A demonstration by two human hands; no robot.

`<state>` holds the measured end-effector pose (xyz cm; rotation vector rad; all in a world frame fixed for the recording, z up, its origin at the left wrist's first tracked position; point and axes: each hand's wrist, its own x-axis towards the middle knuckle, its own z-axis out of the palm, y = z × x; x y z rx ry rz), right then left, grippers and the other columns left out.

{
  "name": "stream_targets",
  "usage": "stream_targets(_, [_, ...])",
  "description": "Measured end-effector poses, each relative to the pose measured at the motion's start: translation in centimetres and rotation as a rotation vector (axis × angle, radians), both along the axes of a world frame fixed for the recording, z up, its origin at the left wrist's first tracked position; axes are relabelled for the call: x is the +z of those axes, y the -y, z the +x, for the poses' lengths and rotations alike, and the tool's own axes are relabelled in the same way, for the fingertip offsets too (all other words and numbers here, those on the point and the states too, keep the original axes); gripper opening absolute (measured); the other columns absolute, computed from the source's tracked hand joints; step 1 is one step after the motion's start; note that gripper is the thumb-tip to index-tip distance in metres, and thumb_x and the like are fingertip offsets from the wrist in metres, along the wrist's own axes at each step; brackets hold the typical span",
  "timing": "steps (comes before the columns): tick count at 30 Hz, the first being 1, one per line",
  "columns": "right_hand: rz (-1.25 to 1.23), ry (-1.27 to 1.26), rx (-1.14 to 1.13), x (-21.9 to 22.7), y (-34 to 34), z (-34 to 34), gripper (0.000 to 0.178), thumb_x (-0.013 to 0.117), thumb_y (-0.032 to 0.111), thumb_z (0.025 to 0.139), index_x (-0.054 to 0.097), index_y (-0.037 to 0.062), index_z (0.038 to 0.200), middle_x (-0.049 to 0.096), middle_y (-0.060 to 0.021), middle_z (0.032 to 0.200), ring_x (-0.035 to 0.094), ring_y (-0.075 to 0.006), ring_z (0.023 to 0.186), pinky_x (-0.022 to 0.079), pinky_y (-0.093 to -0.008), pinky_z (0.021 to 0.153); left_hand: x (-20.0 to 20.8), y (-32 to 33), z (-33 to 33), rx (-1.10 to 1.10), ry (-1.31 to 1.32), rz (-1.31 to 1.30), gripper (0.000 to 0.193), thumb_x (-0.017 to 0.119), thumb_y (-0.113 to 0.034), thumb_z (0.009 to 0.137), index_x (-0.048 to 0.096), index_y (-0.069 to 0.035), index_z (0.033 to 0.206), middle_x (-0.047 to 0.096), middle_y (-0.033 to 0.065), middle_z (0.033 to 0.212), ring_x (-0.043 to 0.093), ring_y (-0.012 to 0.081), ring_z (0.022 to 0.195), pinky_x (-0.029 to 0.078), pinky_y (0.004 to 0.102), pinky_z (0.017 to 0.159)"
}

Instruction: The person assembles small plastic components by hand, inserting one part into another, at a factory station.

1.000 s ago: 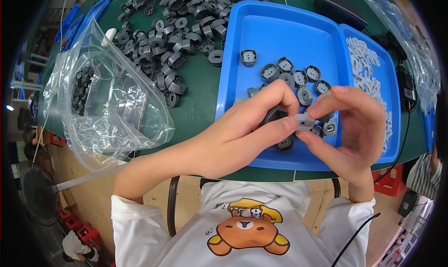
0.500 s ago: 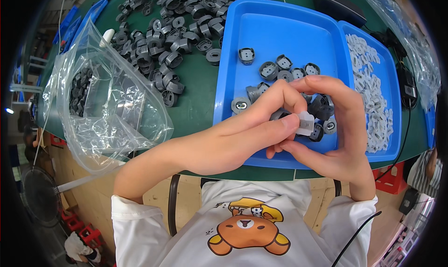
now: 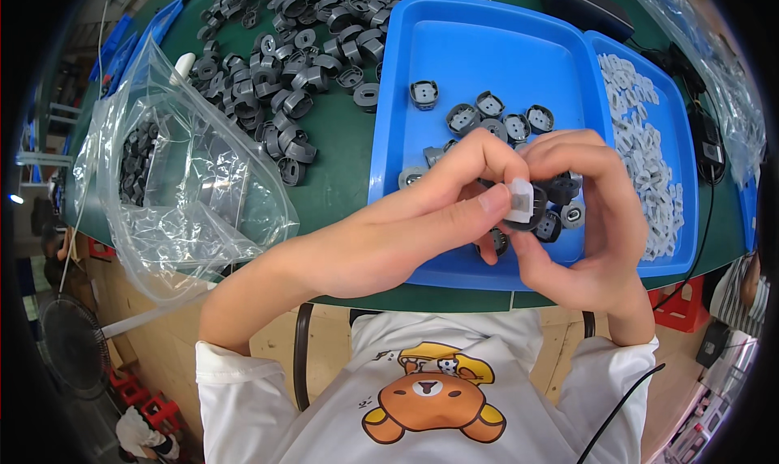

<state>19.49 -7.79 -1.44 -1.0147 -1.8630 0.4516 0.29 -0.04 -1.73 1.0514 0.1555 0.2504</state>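
Over the near right part of a blue tray (image 3: 495, 281), my two hands meet. My left hand (image 3: 406, 241) pinches a small translucent white plastic piece (image 3: 521, 202) between thumb and forefinger. Directly behind that piece is a dark grey round plastic housing (image 3: 537, 208), which the fingers of my right hand (image 3: 604, 212) grip from the right side. White piece and housing touch or overlap; how deep one sits in the other cannot be made out. Several similar housings with light inserts, such as one grey housing (image 3: 423, 95), lie in the tray around my hands.
Loose dark grey plastic rings (image 3: 300, 66) are heaped at the back left. A clear plastic bag (image 3: 195, 188) lies at the left, with dark parts in it. At the right, a second blue tray (image 3: 690, 221) holds many small white pieces (image 3: 641, 148). A black adapter (image 3: 711, 152) sits beyond it.
The dark housing now shows behind the white piece, where it was mostly hidden before. The white piece has turned and shifted slightly left. My right fingers have drawn around the housing.
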Motion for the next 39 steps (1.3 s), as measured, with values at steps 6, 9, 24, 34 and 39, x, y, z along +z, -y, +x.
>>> stream_targets(6, [-0.059,-0.029,-0.067,0.9,0.0,0.0,0.042,0.065,-0.008,0.060,0.056,-0.0046,0.101,0.055,-0.0151,0.100,0.054,-0.0237,0.095,0.043,-0.0333,0.085,0.6,-0.3,-0.3,0.197,-0.148,0.284,0.012,0.045,-0.019,0.097,0.045,-0.007,0.099,0.043,0.0033,0.102,0.045,0.0097,0.095,0.038,0.0238,0.073])
stream_targets(9, [-0.065,-0.015,-0.092,0.9,-0.1,0.1,0.041,0.065,-0.011,0.063,0.058,-0.0047,0.102,0.055,-0.0155,0.101,0.054,-0.0234,0.097,0.044,-0.0322,0.086,-0.1,-0.1,-0.1,0.380,-0.115,0.518,0.011,0.051,-0.013,0.095,0.047,-0.003,0.094,0.044,0.0043,0.092,0.046,0.0106,0.083,0.040,0.0260,0.074])
stream_targets(24, [-0.145,-0.090,-0.076,0.6,0.1,-0.3,0.044,0.073,-0.011,0.062,0.062,-0.0065,0.104,0.058,-0.0159,0.105,0.057,-0.0229,0.099,0.047,-0.0303,0.086,-0.4,0.1,-0.1,0.453,-0.111,0.775,0.009,0.051,-0.005,0.093,0.046,-0.002,0.086,0.043,0.0033,0.078,0.039,0.0100,0.068,0.033,0.0216,0.059])
stream_targets(34, [-0.158,-0.109,-0.062,0.6,0.2,-0.2,0.043,0.074,-0.011,0.062,0.062,-0.0072,0.104,0.058,-0.0162,0.106,0.057,-0.0230,0.100,0.048,-0.0299,0.086,-0.4,0.0,0.0,0.418,-0.111,0.661,0.008,0.050,-0.003,0.092,0.046,-0.002,0.086,0.041,0.0025,0.078,0.038,0.0096,0.068,0.033,0.0221,0.060])
stream_targets(39, [-0.093,-0.081,-0.089,0.6,0.2,-0.2,0.043,0.073,-0.010,0.063,0.060,-0.0065,0.104,0.057,-0.0150,0.105,0.055,-0.0214,0.100,0.046,-0.0301,0.087,-0.2,-0.3,-0.2,0.470,-0.061,0.864,0.006,0.046,-0.002,0.093,0.044,-0.002,0.087,0.049,0.0070,0.086,0.046,0.0102,0.072,0.039,0.0234,0.065])
